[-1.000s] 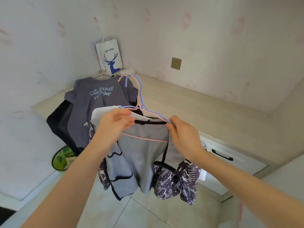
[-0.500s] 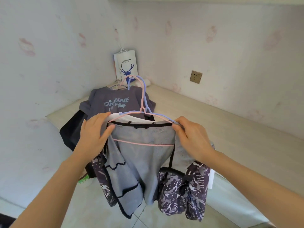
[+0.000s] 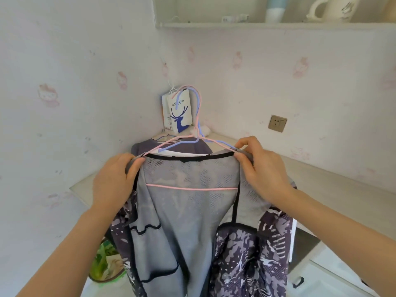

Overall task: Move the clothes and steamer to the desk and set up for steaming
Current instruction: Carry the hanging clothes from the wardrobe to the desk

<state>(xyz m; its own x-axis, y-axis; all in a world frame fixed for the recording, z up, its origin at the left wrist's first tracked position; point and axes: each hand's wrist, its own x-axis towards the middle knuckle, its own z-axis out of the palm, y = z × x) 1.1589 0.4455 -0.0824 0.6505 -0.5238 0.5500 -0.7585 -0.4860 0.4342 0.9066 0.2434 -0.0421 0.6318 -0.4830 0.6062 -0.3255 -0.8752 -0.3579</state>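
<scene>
High above the grip and to the right: a pale wall shelf (image 3: 267, 25) with a blue-and-white cylinder (image 3: 275, 9), a cream jug (image 3: 334, 8) with a curved handle, and some small white pieces (image 3: 234, 18), too small to tell. Behind the grip, in the corner of the room: a white paper bag (image 3: 180, 112) with a blue deer print, upright, white string at its top. Just right of the bag, a small white soft lump (image 3: 206, 130). Further right of the grip, on the wall: a beige socket (image 3: 277, 123). All around, pale wallpaper (image 3: 85, 61) with faded pink cartoon figures. Low to the left of the grip: a round green bin (image 3: 105, 264) with crumpled paper inside, partly hidden. Under the bin, pale floor tiles (image 3: 90, 290).
</scene>
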